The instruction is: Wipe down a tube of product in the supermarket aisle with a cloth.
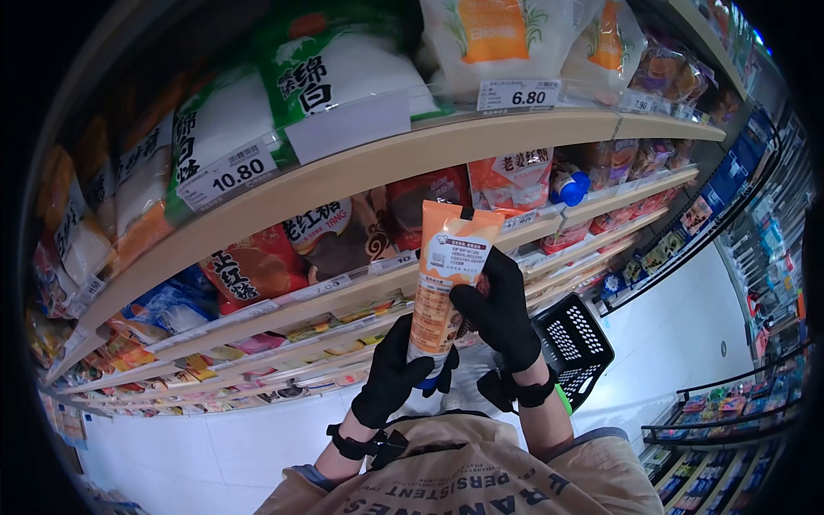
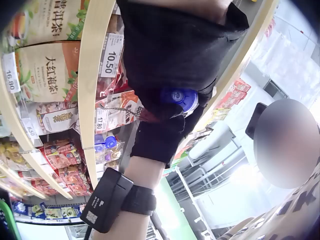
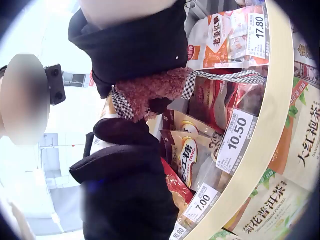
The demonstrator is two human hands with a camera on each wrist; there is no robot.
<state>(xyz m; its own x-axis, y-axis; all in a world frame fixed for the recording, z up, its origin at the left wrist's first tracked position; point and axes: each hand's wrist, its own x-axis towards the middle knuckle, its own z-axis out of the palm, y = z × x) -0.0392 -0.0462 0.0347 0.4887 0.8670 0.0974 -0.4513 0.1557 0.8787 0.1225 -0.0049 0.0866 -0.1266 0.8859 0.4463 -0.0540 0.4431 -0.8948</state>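
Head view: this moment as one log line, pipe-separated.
left hand: grips orange tube, capped end | right hand: grips tube, side | blue cap: on tube | black basket: person's right

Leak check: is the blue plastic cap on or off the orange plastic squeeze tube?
On: the blue cap sits on the tube at the end opposite its flat seal.

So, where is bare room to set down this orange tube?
Smooth white floor is bare between the black perforated basket and the black-railed racks, also between the beige lettered shirt and the pale wood-coloured shelves. Those shelves look crowded with bulging plastic bags.
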